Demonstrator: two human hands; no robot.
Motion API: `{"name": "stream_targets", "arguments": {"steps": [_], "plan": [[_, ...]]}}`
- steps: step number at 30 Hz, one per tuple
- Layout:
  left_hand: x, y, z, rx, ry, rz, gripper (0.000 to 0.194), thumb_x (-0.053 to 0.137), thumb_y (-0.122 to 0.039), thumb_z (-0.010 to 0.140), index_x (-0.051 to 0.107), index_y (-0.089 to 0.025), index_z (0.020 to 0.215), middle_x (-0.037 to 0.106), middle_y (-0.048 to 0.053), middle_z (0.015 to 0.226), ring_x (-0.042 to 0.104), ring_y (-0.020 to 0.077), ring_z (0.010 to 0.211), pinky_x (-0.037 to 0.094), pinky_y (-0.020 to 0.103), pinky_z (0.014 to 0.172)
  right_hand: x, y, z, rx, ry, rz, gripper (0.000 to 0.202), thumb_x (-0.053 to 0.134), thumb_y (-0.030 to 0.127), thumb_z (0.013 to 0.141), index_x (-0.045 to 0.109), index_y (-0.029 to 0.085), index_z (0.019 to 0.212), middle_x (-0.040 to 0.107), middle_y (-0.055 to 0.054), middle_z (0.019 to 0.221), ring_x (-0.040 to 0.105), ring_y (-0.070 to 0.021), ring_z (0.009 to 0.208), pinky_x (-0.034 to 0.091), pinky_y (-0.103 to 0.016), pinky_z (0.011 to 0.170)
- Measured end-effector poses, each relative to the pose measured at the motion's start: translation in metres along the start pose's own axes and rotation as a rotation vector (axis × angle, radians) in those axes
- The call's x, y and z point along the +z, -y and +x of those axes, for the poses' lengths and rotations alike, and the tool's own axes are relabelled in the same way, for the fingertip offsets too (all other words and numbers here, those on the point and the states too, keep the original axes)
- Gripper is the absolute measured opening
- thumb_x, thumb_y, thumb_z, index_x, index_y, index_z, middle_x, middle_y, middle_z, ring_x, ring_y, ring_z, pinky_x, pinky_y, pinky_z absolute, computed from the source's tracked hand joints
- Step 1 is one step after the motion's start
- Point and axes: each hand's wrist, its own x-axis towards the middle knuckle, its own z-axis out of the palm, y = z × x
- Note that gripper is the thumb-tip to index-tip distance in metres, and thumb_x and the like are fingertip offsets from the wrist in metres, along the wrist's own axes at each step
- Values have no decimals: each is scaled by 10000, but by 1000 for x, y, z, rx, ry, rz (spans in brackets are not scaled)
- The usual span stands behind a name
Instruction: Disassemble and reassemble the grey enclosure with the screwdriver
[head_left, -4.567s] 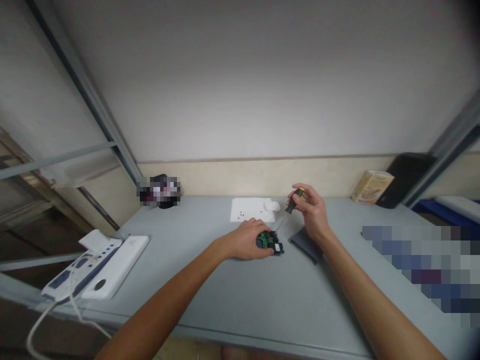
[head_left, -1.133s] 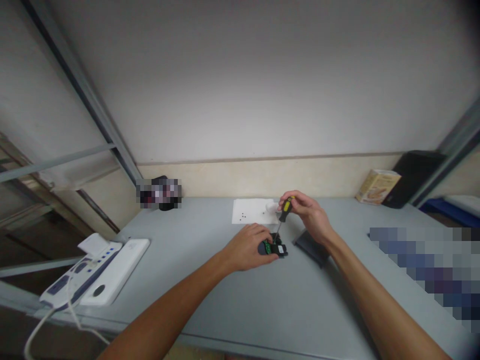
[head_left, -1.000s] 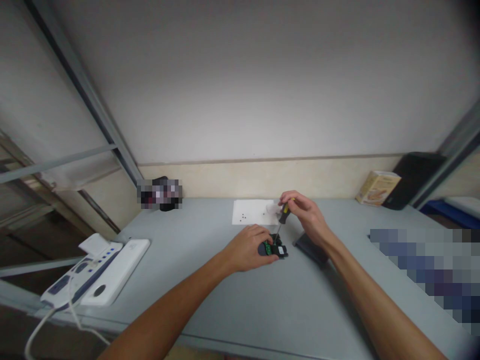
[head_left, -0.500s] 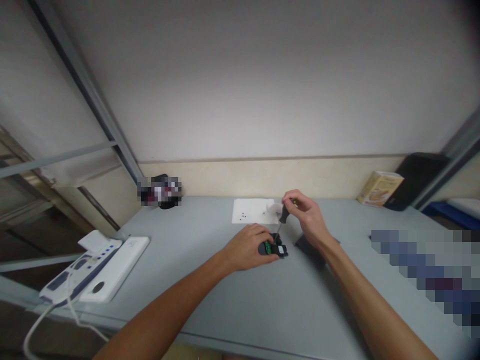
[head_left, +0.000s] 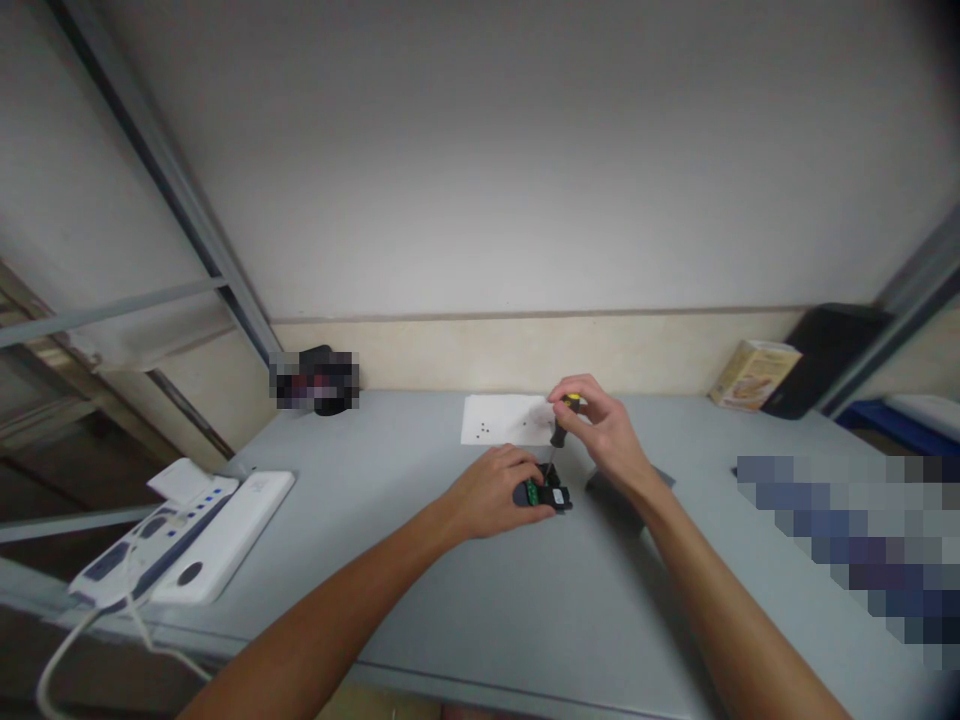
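My left hand (head_left: 499, 492) grips a small black device (head_left: 556, 497) with a green circuit board (head_left: 532, 491) exposed, holding it on the grey table (head_left: 450, 620). My right hand (head_left: 600, 425) is closed around the handle of a screwdriver (head_left: 559, 432) with a yellow top, held nearly upright. Its shaft points down into the device beside my left fingers; the exact tip contact is too small to see. Behind the device lies a white sheet (head_left: 499, 420) with several tiny dark pieces on it. A dark flat object (head_left: 611, 500) lies under my right forearm.
On the left are a white power strip (head_left: 161, 530) and a long white box (head_left: 232, 540) with cables. A yellow box (head_left: 754, 377) leans by a black object (head_left: 829, 355) at the back right. Blurred items lie at the back left and far right.
My right hand has shifted slightly left and turned, so the screwdriver stands more upright and its yellow top shows more. My left hand still holds the device.
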Motion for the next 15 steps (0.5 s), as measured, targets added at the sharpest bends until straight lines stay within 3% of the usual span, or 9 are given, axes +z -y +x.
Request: {"name": "stream_targets", "arguments": {"steps": [3,9,15], "plan": [[0,1,-1,1,4,5,333,759,-510,881,724,-204,1008,717,102,1223,667,265,1123,503,404,1030,-1,4,-1,21,7,-22,191,748,446,866,747,256,881,647,-48,925,611,-226,892,503,-356,797],[-2,-1,0,-8,9,2,304,775,-482,875,729,-217,1016,720,83,1198,662,254,1113,499,398,1035,-5,-4,-4,95,44,174,249,652,471,937,710,264,1061,693,-49,910,646,-237,890,528,-371,792],[-3,-3,0,-6,3,1,310,781,-481,869,728,-206,1001,721,82,1180,663,249,1094,502,385,1019,-9,-14,-5,103,-87,129,239,724,479,891,702,242,869,647,-26,896,581,-194,819,483,-316,741]]}}
